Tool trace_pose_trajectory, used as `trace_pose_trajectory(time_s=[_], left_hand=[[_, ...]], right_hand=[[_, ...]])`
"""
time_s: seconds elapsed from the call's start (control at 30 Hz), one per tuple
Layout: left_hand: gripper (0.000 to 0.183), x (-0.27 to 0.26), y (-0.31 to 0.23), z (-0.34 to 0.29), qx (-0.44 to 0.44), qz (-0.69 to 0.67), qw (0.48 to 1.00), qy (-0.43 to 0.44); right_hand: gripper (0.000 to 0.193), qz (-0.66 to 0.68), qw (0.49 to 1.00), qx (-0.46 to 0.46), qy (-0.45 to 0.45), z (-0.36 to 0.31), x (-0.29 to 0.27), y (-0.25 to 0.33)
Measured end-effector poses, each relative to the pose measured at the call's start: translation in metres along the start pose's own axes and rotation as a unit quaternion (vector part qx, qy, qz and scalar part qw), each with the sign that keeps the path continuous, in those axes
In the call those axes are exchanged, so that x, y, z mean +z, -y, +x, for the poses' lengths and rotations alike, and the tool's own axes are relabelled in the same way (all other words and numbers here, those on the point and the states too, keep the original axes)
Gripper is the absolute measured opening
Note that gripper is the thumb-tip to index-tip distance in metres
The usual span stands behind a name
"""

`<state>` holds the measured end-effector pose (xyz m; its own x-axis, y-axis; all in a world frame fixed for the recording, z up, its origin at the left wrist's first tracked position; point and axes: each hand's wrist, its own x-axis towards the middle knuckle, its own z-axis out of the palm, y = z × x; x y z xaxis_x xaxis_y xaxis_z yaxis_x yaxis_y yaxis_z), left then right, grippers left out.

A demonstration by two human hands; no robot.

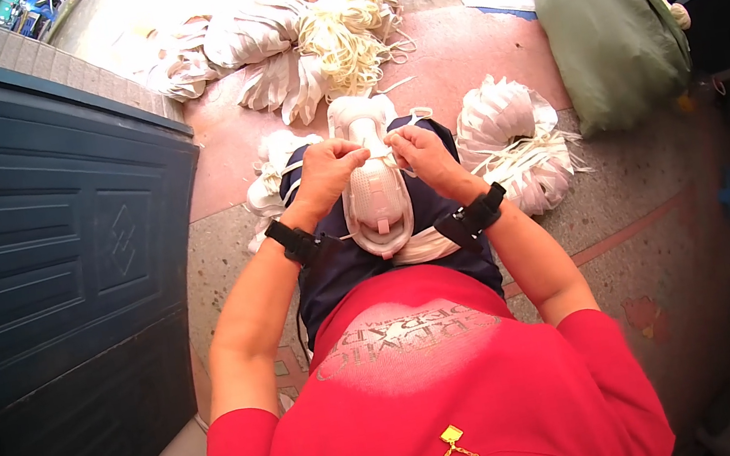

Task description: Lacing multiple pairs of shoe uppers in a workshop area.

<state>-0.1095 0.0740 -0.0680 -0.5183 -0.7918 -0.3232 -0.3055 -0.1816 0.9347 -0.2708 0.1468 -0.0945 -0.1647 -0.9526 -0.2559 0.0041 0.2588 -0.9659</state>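
Observation:
A white and pale pink sneaker point(376, 193) rests on my lap between my thighs, its pull-tab end toward me. Over its tongue my left hand point(328, 172) is closed in a pinch at the left side. Across from it, my right hand point(426, 159) also pinches at the lacing. A thin white shoelace point(381, 152) shows between the fingertips of both hands. The exact grip on it is partly hidden by the fingers. White shoes point(263, 191) lie in a pile beside my left leg.
A coiled white bundle of flat laces point(512, 135) lies by my right leg. Ahead are more white bundles point(260, 31) and a cream bundle point(345, 33). A stuffed green sack point(609, 31) stands at the far right. A dark blue panelled door point(53, 227) borders the left.

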Motion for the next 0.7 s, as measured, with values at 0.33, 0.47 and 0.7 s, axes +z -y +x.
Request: trace_pose_trajectory(time_s=[0.33,0.47,0.7], left_hand=[[0.022,0.017,-0.003,-0.005,0.034,0.096,0.994,-0.047],[0.022,0.014,-0.002,-0.007,0.042,0.112,0.992,-0.052],[0.023,0.006,-0.012,-0.003,0.100,0.226,0.969,-0.013]], right_hand=[[0.022,0.167,0.985,-0.025,-0.040,0.003,0.025,0.000],[0.021,0.107,0.991,-0.059,-0.047,0.002,0.027,-0.001],[0.016,0.018,0.990,-0.129,-0.057,0.003,0.025,0.000]])
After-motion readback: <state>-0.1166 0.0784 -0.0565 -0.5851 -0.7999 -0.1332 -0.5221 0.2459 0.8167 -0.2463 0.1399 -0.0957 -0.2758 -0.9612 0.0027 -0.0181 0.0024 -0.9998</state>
